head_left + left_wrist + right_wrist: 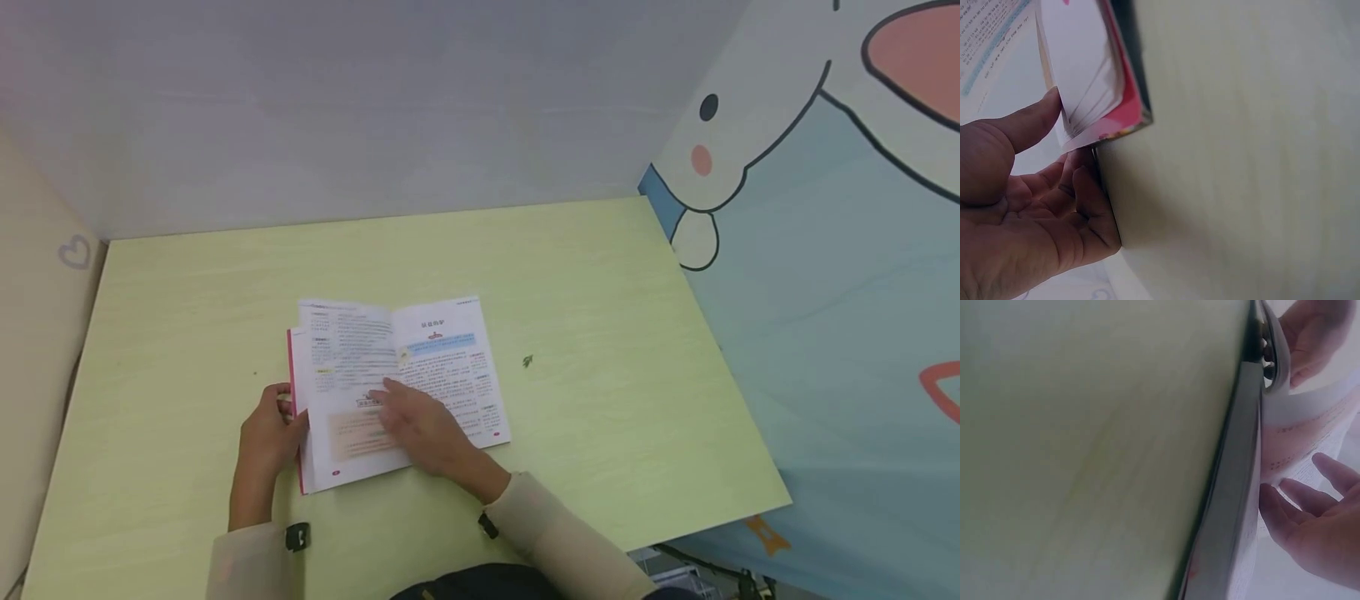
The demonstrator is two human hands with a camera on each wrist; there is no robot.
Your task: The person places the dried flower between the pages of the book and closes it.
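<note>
An open book (450,383) with printed pages and a pink-red cover edge lies on the table. My left hand (270,437) grips its left edge, thumb on top of the pages and fingers at the cover's edge; the left wrist view shows the thumb pressing by the page corners (1088,75), which fan apart slightly. Over the lower part of the left page, near the fold, my right hand (427,429) lies with fingers extended. In the right wrist view those fingers (1310,500) are spread loosely close to the paper, and the left page (1300,434) curves upward.
The pale yellow-green table (600,283) stands against a plain wall at the back. A small green leaf-like bit (527,361) lies right of the book. A light blue cartoon-printed panel (825,333) borders the table's right side.
</note>
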